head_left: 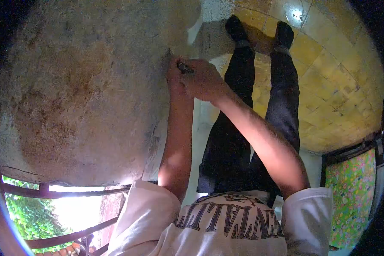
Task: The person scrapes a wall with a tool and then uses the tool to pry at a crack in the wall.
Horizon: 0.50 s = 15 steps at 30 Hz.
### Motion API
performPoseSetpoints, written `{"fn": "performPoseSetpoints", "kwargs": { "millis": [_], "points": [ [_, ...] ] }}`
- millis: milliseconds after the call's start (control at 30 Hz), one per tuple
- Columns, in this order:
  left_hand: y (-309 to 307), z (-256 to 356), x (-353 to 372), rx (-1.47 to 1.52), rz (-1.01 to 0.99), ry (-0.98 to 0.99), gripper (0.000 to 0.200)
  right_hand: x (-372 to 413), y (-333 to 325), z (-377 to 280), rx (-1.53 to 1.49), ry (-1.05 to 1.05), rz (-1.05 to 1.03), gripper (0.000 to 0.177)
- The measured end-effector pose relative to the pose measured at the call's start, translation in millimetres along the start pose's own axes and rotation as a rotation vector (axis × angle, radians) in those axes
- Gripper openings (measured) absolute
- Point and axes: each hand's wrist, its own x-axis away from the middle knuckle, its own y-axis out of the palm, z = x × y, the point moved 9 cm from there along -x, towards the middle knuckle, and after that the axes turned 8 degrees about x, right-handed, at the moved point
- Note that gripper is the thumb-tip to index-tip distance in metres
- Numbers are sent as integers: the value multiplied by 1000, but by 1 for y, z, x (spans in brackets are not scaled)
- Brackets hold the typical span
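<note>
My two hands are together in front of me, right beside a stained grey wall. The fingers of my right hand (204, 79) are wrapped round a small dark object (184, 67), too blurred to name. My left hand (175, 76) is closed against the right one, on the wall side, and its fingers are partly hidden. A thin dark mark shows just above the left fingers, over the wall surface.
The rough grey wall (94, 85) with brown stains fills the left side. Below it is a barred window (64, 213). My dark trousered legs stand on a yellow tiled floor (324, 81). A green floral cloth (349, 196) hangs at the lower right.
</note>
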Motion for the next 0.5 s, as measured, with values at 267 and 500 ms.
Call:
{"fn": "performPoseSetpoints", "kwargs": {
  "millis": [267, 500],
  "points": [
    [24, 11, 20, -224, -4, 225, 17, 3, -14, -11, 71, -138, 68, 33],
    [25, -1, 11, 43, 29, 89, 17, -3, -13, 1, -161, 93, -79, 34]
  ]
}}
